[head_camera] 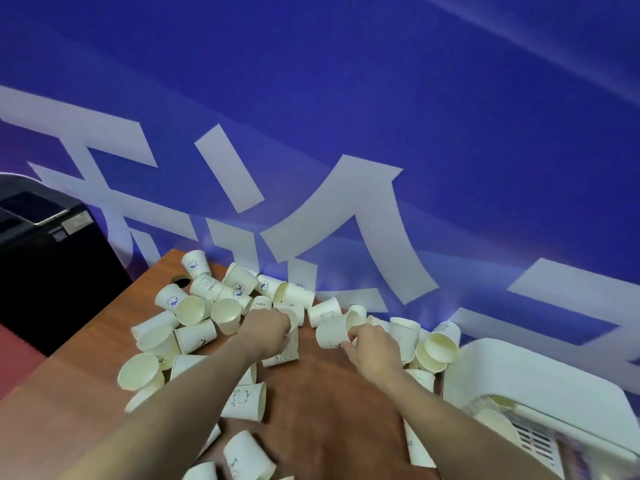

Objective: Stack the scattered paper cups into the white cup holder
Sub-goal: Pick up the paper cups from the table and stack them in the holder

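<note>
Much of the scene is hard to read: the holder [540, 386] at the lower right is cut by the frame edge and smeared with motion blur, so only its white curved top, a slotted grille and what look like cup rims inside its opening can be made out. The nearest cups at the bottom edge are cropped, and both forearms cover part of the pile. The left hand [266, 329] reaches into the middle of the cups [194, 308]; its fingers curl down around a cup [284, 344] whose side shows below the knuckles, though the fingertips themselves are hidden. The right hand [367, 342] pinches the side-lying cup [334, 329] by its rim, thumb and fingers bent round the edge; this cup lies with its long axis roughly level, mouth toward the right and base toward the left hand. The rest of the cups lie scattered on the brown table [329, 403], most tipped on their sides with mouths pointing every way, a few upside down near the far edge. Behind them rises a blue wall [346, 81] with large white characters, and a dark box [52, 265] stands at the left, partly out of frame.
</note>
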The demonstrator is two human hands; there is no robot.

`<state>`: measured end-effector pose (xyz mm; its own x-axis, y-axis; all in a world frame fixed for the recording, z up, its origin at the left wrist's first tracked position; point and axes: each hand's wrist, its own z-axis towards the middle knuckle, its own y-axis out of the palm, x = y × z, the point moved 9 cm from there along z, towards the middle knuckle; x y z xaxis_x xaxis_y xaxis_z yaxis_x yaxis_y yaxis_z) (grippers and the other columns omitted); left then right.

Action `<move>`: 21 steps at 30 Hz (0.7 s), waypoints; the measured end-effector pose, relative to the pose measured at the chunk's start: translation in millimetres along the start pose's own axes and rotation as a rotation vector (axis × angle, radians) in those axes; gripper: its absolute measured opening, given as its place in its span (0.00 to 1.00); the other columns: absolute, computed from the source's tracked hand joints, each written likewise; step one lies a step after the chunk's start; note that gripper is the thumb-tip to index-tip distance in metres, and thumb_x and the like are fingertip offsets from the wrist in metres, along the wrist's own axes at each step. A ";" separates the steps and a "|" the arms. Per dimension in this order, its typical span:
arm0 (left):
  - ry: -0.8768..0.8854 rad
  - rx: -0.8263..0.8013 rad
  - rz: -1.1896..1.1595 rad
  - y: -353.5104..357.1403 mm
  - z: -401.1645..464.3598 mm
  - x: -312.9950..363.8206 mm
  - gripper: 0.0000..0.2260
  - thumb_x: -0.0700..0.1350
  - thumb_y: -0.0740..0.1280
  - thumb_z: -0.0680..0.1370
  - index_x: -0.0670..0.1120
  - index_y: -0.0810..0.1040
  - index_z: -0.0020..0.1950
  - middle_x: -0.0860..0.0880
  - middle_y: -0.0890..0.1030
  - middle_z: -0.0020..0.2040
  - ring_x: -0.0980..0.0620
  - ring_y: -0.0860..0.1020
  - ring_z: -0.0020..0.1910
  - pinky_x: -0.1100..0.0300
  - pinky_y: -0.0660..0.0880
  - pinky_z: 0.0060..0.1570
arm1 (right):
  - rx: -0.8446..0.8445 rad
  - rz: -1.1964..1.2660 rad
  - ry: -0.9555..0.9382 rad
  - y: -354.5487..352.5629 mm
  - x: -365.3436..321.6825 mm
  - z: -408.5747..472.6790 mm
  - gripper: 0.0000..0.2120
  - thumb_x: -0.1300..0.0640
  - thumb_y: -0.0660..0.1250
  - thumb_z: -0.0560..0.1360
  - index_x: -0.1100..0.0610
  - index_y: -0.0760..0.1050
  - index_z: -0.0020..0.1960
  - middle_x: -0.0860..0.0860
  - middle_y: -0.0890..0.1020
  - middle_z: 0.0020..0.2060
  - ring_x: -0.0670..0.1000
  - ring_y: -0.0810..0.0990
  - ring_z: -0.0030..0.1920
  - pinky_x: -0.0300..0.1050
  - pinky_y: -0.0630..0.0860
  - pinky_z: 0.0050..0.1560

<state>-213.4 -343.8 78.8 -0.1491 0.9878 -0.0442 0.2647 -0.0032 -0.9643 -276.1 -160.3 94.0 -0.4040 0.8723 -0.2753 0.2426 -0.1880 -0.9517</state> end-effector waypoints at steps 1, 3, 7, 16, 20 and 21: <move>0.021 -0.005 -0.001 -2.2 -3.4 11.7 0.13 0.52 0.60 0.80 0.47 0.79 0.57 0.47 0.80 0.55 0.46 0.79 0.53 0.57 0.71 0.42 | 0.000 -0.021 -0.010 -2.4 4.0 -8.8 0.09 0.47 0.65 0.77 0.50 0.80 0.48 0.49 0.83 0.43 0.53 0.81 0.47 0.43 0.71 0.40; 0.073 -0.009 0.018 -6.3 -12.4 42.8 0.13 0.52 0.62 0.79 0.48 0.80 0.57 0.47 0.80 0.55 0.46 0.79 0.53 0.58 0.70 0.39 | 0.006 -0.051 -0.019 -10.2 16.2 -31.7 0.08 0.48 0.65 0.77 0.51 0.80 0.47 0.50 0.83 0.43 0.54 0.81 0.47 0.43 0.71 0.41; 0.170 0.007 0.062 -14.4 -30.2 106.1 0.12 0.51 0.62 0.78 0.47 0.81 0.54 0.46 0.82 0.52 0.45 0.80 0.50 0.56 0.71 0.42 | 0.027 -0.066 -0.004 -27.2 48.2 -71.4 0.08 0.50 0.65 0.76 0.53 0.80 0.45 0.52 0.82 0.42 0.55 0.81 0.45 0.43 0.70 0.39; 0.312 0.012 0.078 -32.5 -58.1 222.0 0.10 0.49 0.62 0.77 0.46 0.80 0.49 0.46 0.82 0.47 0.45 0.79 0.46 0.57 0.68 0.37 | 0.098 -0.053 0.031 -59.1 124.5 -143.9 0.09 0.50 0.64 0.75 0.55 0.79 0.45 0.54 0.82 0.43 0.57 0.81 0.47 0.45 0.70 0.39; 0.385 0.045 0.057 -42.3 -67.5 269.0 0.11 0.49 0.62 0.75 0.45 0.81 0.46 0.47 0.78 0.40 0.45 0.78 0.43 0.55 0.73 0.38 | 0.152 -0.046 0.054 -75.0 159.0 -172.8 0.10 0.48 0.64 0.75 0.53 0.80 0.47 0.54 0.83 0.45 0.57 0.80 0.49 0.46 0.70 0.42; 0.397 0.048 0.051 -43.7 -68.2 278.7 0.11 0.49 0.62 0.75 0.45 0.80 0.45 0.47 0.78 0.40 0.44 0.78 0.42 0.54 0.74 0.40 | 0.157 -0.031 0.061 -77.9 166.8 -178.4 0.10 0.48 0.64 0.75 0.53 0.80 0.46 0.54 0.83 0.44 0.57 0.80 0.49 0.46 0.70 0.42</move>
<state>-201.5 -57.8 126.4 0.2453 0.9694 0.0030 0.2157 -0.0515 -0.9751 -205.1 80.4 146.5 -0.3537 0.9038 -0.2410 0.0884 -0.2242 -0.9705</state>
